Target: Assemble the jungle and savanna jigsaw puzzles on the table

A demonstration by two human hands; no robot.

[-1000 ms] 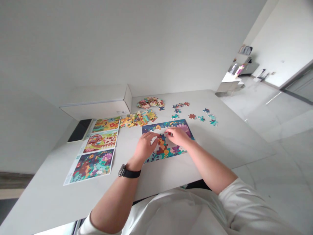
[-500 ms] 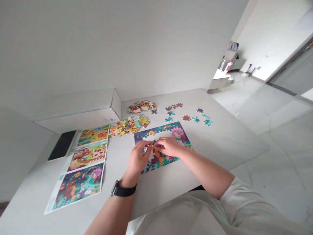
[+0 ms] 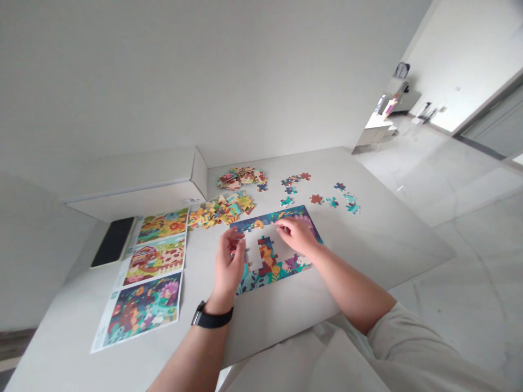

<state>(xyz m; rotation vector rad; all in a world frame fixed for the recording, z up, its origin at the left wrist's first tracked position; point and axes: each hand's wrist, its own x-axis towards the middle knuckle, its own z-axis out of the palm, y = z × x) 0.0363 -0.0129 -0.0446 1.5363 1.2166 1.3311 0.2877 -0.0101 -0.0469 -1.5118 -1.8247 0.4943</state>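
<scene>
Far left of the puzzle, a flat dark phone lies just beside a printed sheet with three colourful pictures. A strip of bare tabletop separates the sheet's right edge from the puzzle, giving the left wrist, with its black-strapped watch, space to lie. The left hand is over the puzzle's left edge, fingers loosely bent and thumb parted from forefinger; whether a fingertip touches the puzzle cannot be told. The puzzle itself lies flat before the person, its joined border showing around pale openings, with a few joined pieces rising from the near side. The right hand reaches over its upper right part, fingertips drawn together; whether they pinch a piece cannot be told. A broad stretch of tabletop runs from the puzzle's right edge to the table's right corner, and a narrower strip to the near edge.

Behind the puzzle, left to right, stand a white box, a yellowish pile, a mixed pile farther back, and scattered loose pieces. The pale table meets a plain wall beyond. Right of the puzzle, past the table, spreads a glossy tiled floor with white furniture.
</scene>
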